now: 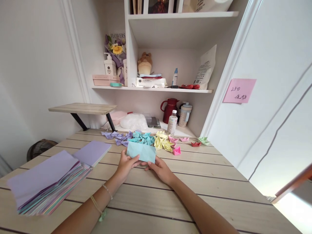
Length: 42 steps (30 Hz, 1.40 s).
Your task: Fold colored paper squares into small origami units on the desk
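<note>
A light blue sheet of paper (141,151), with a crease across its middle, is held up off the table between both hands. My left hand (127,165) grips its lower left edge, thumb on the front face. At the lower right corner, my right hand (159,168) pinches the sheet with the thumb in front and fingers behind. Just beyond it lie folded paper boats: purple ones (123,139), blue ones (143,138), yellow ones (163,142) and pink ones (176,150).
A tall stack of coloured paper (46,178) and a smaller stack (94,151) lie at left. A red boat (195,144) and a green boat (203,140) sit at right. A plastic bottle (172,123) stands behind the boats. A raised wooden shelf (83,108) overhangs the back left.
</note>
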Each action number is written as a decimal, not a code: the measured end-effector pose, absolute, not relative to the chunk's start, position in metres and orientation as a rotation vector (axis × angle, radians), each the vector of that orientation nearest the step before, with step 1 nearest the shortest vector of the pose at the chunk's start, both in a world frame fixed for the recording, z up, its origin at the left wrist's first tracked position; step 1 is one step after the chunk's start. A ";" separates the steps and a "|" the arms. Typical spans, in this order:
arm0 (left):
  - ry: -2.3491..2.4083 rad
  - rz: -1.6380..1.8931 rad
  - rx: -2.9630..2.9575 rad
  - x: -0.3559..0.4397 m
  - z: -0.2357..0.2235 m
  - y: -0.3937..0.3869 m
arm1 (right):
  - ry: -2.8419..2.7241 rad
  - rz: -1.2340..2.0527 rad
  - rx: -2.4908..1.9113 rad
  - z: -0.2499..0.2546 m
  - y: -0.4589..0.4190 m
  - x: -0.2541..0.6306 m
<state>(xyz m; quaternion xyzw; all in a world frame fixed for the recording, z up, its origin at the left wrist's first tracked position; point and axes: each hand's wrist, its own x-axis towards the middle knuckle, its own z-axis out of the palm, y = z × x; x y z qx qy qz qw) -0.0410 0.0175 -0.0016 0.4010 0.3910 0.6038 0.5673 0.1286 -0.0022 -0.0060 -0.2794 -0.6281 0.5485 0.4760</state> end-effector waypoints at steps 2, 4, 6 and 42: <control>0.949 1.499 0.902 -0.044 -0.004 0.021 | -1.552 1.282 -0.708 -0.008 -0.003 0.129; 0.992 1.548 0.863 -0.047 -0.005 0.024 | -1.576 1.185 -0.776 -0.009 -0.003 0.129; 1.019 1.539 0.859 -0.049 -0.006 0.027 | -1.645 1.076 -0.836 -0.010 -0.004 0.130; 1.023 1.478 1.189 -0.047 0.007 0.014 | -1.805 0.953 -0.810 -0.004 -0.003 0.134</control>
